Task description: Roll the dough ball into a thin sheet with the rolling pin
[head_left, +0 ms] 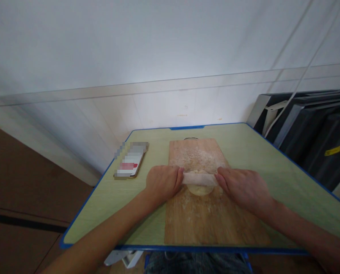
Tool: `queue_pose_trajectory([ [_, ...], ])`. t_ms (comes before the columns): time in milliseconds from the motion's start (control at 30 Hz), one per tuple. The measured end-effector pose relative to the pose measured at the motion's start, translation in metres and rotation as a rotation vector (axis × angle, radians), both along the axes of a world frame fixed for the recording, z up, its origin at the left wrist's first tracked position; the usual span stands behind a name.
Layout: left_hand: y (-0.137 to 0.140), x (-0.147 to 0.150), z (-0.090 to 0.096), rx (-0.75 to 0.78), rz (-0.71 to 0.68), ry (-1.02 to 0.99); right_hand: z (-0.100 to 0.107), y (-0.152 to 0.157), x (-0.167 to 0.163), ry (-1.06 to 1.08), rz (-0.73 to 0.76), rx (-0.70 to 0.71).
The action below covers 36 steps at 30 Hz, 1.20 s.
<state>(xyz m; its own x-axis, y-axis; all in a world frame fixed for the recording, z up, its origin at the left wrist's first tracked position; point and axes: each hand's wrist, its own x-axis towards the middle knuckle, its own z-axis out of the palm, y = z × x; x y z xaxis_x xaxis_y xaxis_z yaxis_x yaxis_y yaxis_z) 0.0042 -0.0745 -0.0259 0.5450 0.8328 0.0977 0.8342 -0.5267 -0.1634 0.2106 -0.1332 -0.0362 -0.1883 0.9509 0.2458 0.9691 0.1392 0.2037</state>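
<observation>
A pale rolling pin [200,179] lies crosswise on a round piece of dough [200,190], which shows in front of and just behind it. My left hand [166,182] is closed around the pin's left end, and my right hand [241,186] grips the right end. Both ends of the pin are hidden inside my fists. Under the dough is a wooden cutting board [204,224], dusted with flour mostly on its far half. A metal handle loop shows at the board's far edge.
The light green table [141,217] has a blue rim. A phone [131,160], partly blurred out, lies on its left side. Behind stands a white wall [158,110]. Dark flat panels [309,121] and a white cable are close by on the right.
</observation>
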Motion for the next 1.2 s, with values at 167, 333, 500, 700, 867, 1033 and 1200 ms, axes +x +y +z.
queue_pose_trajectory([
  [167, 0.027, 0.005, 0.013, -0.114, -0.064, 0.054, 0.015, 0.024, 0.007, 0.073, 0.025, -0.225],
  [333, 0.017, 0.005, 0.010, -0.056, -0.038, 0.051, 0.009, 0.015, 0.003, 0.043, -0.012, -0.148],
  [500, 0.004, 0.000, -0.001, -0.007, -0.015, 0.008, -0.001, -0.002, -0.001, 0.008, 0.014, 0.042],
  [700, 0.040, 0.008, 0.018, -0.245, -0.109, 0.122, 0.021, 0.039, 0.013, 0.195, 0.083, -0.373],
  [867, 0.028, 0.008, 0.014, -0.126, -0.092, 0.075, 0.017, 0.034, 0.012, 0.199, 0.056, -0.336],
  [1033, -0.003, 0.002, 0.000, 0.026, -0.009, 0.003, -0.002, 0.002, 0.004, 0.060, -0.009, -0.051],
  [1200, 0.023, 0.008, 0.011, -0.066, -0.033, 0.059, 0.010, 0.025, 0.009, 0.119, -0.003, -0.242],
])
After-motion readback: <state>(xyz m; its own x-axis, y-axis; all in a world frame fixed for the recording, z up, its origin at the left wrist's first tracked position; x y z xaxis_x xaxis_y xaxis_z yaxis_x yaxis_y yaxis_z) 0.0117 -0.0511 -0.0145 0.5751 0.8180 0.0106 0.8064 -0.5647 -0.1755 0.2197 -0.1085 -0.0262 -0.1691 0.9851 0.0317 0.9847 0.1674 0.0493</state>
